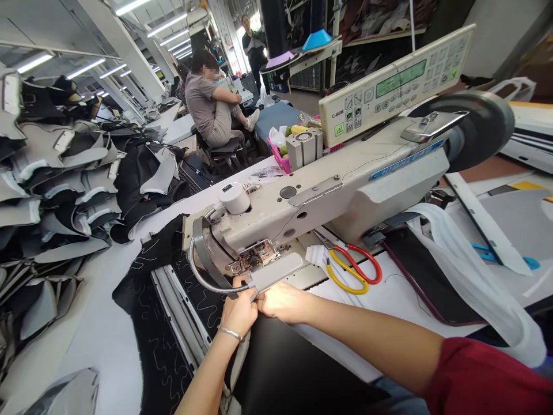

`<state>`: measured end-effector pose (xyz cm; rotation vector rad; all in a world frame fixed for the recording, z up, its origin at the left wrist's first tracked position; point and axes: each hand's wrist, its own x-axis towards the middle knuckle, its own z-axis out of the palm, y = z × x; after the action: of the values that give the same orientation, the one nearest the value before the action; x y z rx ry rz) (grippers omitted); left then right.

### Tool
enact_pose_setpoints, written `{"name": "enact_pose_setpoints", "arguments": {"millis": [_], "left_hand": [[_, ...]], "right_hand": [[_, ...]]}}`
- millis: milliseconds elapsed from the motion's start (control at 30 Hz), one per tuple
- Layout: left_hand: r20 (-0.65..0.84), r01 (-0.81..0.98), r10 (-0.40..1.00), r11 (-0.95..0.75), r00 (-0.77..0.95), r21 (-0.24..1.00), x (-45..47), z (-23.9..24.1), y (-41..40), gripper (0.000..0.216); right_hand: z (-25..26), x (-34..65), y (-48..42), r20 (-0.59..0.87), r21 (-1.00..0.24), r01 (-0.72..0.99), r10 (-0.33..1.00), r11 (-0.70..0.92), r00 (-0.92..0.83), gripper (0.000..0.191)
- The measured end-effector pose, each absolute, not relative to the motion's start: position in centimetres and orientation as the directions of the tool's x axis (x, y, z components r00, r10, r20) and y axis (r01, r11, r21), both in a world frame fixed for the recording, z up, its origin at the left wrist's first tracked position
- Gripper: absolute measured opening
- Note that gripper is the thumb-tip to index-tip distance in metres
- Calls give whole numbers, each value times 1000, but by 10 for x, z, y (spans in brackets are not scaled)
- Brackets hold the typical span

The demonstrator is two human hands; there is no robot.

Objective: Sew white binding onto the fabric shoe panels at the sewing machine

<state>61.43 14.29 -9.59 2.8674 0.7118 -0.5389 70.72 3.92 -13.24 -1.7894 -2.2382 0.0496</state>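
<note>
The black cloth (276, 357) was pinched by both hands just in front of the sewing machine (302, 202): left hand (239, 313) and right hand (285, 302) side by side, fingers closed on its edge.

Scissors (352, 268) right of hands, fabric stack (52, 184) far left on table (103, 323).

Matt black fabric (276, 369), glossy scissors (352, 268)
</note>
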Motion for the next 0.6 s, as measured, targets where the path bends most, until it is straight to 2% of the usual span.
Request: {"name": "enact_pose_setpoints", "arguments": {"millis": [167, 333, 600], "left_hand": [[-397, 476, 413, -877, 820, 71, 613, -96, 141, 42], [-373, 502, 459, -865, 806, 20, 618, -96, 142, 43], [-340, 471, 447, -882, 828, -13, 619, -99, 143, 51]], "right_hand": [[-135, 704, 39, 178, -185, 954, 963, 234, -202, 18], [-138, 706, 40, 192, -177, 960, 964, 217, -182, 18], [-142, 706, 41, 267, -88, 966, 940, 241, -210, 13]]}}
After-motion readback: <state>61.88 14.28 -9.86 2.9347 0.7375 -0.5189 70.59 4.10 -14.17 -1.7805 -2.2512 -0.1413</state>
